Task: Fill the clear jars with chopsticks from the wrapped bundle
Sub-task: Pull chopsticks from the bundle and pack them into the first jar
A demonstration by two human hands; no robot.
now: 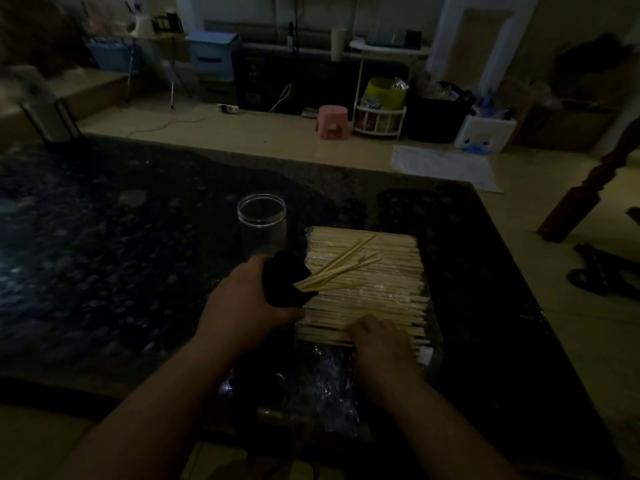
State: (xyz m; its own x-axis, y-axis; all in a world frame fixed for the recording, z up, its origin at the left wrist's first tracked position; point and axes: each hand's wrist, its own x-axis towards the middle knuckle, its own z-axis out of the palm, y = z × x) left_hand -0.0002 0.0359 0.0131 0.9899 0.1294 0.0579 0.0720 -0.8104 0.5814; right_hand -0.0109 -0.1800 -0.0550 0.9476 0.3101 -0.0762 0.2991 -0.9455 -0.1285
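Loosely fanned, the few chopsticks (341, 266) that the left hand (249, 299) grips with a dark thing (282, 278) (cloth or lid, too dim to tell) may snag the rim of the clear jar (262, 220) just beyond, while the right hand (379, 337) rests on the wrapped bundle (388, 292), its grip unclear.

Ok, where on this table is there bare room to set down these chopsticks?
The tabletop left of the jar and your left hand is bare. A narrower strip runs between the bundle and the table's right edge. Crowded: the near edge, where plastic wrap lies between your forearms.
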